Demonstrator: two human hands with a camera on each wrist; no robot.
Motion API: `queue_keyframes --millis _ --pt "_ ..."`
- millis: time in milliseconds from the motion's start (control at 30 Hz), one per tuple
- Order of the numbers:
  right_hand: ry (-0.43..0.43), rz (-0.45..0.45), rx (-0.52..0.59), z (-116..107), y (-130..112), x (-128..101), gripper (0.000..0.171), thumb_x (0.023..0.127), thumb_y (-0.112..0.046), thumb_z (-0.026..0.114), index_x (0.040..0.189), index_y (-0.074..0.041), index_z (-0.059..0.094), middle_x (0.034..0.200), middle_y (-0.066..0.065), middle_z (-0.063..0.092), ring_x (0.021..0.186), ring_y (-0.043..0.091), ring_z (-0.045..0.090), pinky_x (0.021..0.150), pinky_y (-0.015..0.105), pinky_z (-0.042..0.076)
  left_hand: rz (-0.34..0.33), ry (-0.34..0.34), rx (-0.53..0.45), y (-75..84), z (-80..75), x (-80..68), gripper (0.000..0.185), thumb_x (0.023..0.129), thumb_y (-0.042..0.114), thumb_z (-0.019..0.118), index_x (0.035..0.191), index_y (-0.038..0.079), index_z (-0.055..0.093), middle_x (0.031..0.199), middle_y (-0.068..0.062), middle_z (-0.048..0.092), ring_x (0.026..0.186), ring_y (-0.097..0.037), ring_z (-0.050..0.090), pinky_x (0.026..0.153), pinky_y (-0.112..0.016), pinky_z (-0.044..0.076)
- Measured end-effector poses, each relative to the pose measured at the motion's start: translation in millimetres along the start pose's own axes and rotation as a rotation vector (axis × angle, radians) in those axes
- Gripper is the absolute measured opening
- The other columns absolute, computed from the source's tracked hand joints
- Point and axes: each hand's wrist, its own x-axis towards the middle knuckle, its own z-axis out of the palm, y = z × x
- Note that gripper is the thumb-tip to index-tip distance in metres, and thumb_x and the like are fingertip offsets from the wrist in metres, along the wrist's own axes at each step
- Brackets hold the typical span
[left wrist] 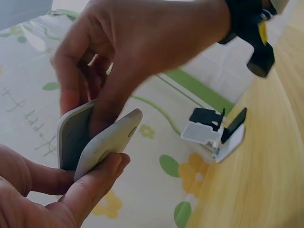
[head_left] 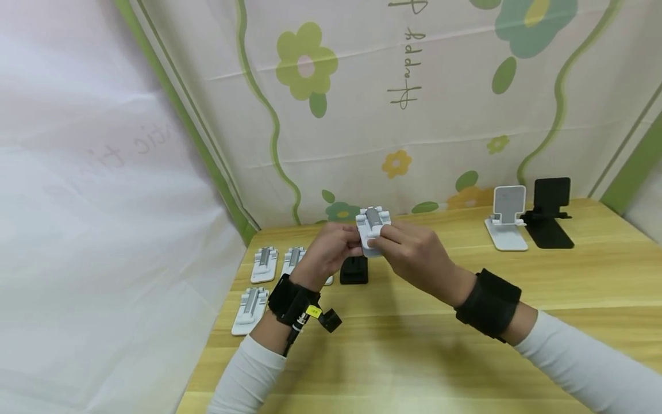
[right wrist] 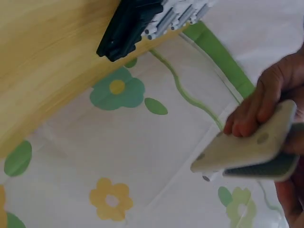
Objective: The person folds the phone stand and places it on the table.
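A white foldable phone stand (head_left: 368,244) with a grey hinge part is held up above the table between both hands. My left hand (head_left: 330,250) grips it from the left; in the left wrist view its thumb lies along the outside of a white plate (left wrist: 102,147). From the other side my right hand (head_left: 421,256) pinches the stand, its thumb between the two plates. These plates stand apart in a narrow V, also seen in the right wrist view, where fingers press the outer white plate (right wrist: 247,149). Just below the hands sits a folded black phone stand (head_left: 354,271).
Several folded white phone stands (head_left: 264,264) lie at the table's left, partly behind my left arm. An unfolded white stand (head_left: 507,236) and an unfolded black stand (head_left: 550,230) are at the back right. A flowered cloth (head_left: 357,132) hangs behind the wooden table (head_left: 414,345).
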Motion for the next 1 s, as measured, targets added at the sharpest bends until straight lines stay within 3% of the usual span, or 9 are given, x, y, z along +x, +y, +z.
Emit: queue_keyframes --millis 133,233,300,400,500,567,667,867,1000 --pt "-0.046 0.237 0.239 -5 6 -3 0.018 0.084 -0.005 0.084 0.099 -0.006 0.075 0.095 0.005 0.07 0.081 0.015 0.065 0.064 0.03 0.056 -0.003 0.0 0.0 -2.6 -2.0 -0.9 0.03 0.105 0.002 0.052 0.128 -0.012 0.065 0.119 -0.024 0.071 0.087 -0.013 0.07 0.068 -0.018 0.057" --pt "-0.118 0.519 0.385 -9 12 -1 0.02 0.096 -0.015 0.073 0.112 -0.002 0.071 0.101 0.008 0.069 0.09 0.019 0.065 0.074 0.035 0.056 0.001 -0.009 -0.003 -4.9 -1.2 -2.3 0.03 0.104 0.001 0.053 0.128 -0.011 0.065 0.121 -0.024 0.07 0.089 -0.015 0.071 0.069 -0.019 0.058" --pt "-0.228 0.742 0.467 -12 16 1 0.037 0.102 -0.031 0.066 0.123 0.0 0.066 0.109 0.012 0.068 0.099 0.024 0.066 0.083 0.041 0.057 -0.003 -0.019 0.001 -6.5 0.2 -4.0 0.03 0.104 0.002 0.054 0.128 -0.01 0.066 0.12 -0.023 0.071 0.089 -0.015 0.071 0.069 -0.019 0.058" --pt "-0.435 1.058 0.717 -16 22 5 0.06 0.105 -0.047 0.056 0.14 0.003 0.055 0.126 0.019 0.064 0.114 0.03 0.064 0.099 0.047 0.054 -0.007 -0.035 0.011 -9.2 3.1 -6.4 0.03 0.104 0.002 0.054 0.129 -0.009 0.066 0.117 -0.02 0.071 0.086 -0.013 0.07 0.067 -0.018 0.056" --pt "-0.563 1.253 0.986 -19 29 6 0.064 0.108 -0.045 0.05 0.147 0.006 0.047 0.137 0.02 0.06 0.119 0.026 0.064 0.106 0.045 0.051 -0.003 -0.053 0.016 -10.7 5.7 -8.2 0.03 0.104 0.001 0.053 0.129 -0.01 0.065 0.119 -0.021 0.071 0.083 -0.011 0.069 0.065 -0.017 0.055" --pt "-0.58 1.317 1.118 -20 33 4 0.06 0.11 -0.038 0.048 0.147 0.009 0.045 0.136 0.019 0.06 0.114 0.02 0.066 0.105 0.039 0.052 -0.001 -0.067 0.017 -11.4 7.8 -8.3 0.03 0.104 0.001 0.052 0.129 -0.011 0.065 0.121 -0.024 0.07 0.082 -0.01 0.069 0.066 -0.017 0.055" --pt "-0.57 1.354 1.198 -20 37 1 0.057 0.111 -0.032 0.047 0.148 0.011 0.043 0.131 0.014 0.061 0.106 0.012 0.066 0.097 0.029 0.054 -0.006 -0.084 0.016 -11.5 10.4 -8.1 0.031 0.104 0.0 0.052 0.131 -0.011 0.063 0.126 -0.027 0.068 0.084 -0.01 0.069 0.068 -0.017 0.056" --pt "-0.56 1.369 1.205 -20 40 -4 0.056 0.111 -0.032 0.048 0.148 0.01 0.044 0.128 0.011 0.062 0.105 0.011 0.067 0.093 0.027 0.055 -0.03 -0.117 0.001 -10.5 11.7 -7.2 0.034 0.105 -0.001 0.048 0.136 -0.011 0.058 0.135 -0.028 0.063 0.103 -0.019 0.071 0.075 -0.02 0.059" --pt "-0.548 1.38 1.211 -20 40 -8 0.054 0.111 -0.031 0.048 0.145 0.011 0.047 0.124 0.008 0.064 0.104 0.012 0.067 0.092 0.027 0.055 -0.059 -0.133 -0.085 -10.4 11.2 -4.4 0.038 0.108 0.003 0.041 0.141 -0.013 0.051 0.137 -0.031 0.06 0.12 -0.034 0.067 0.089 -0.03 0.06"
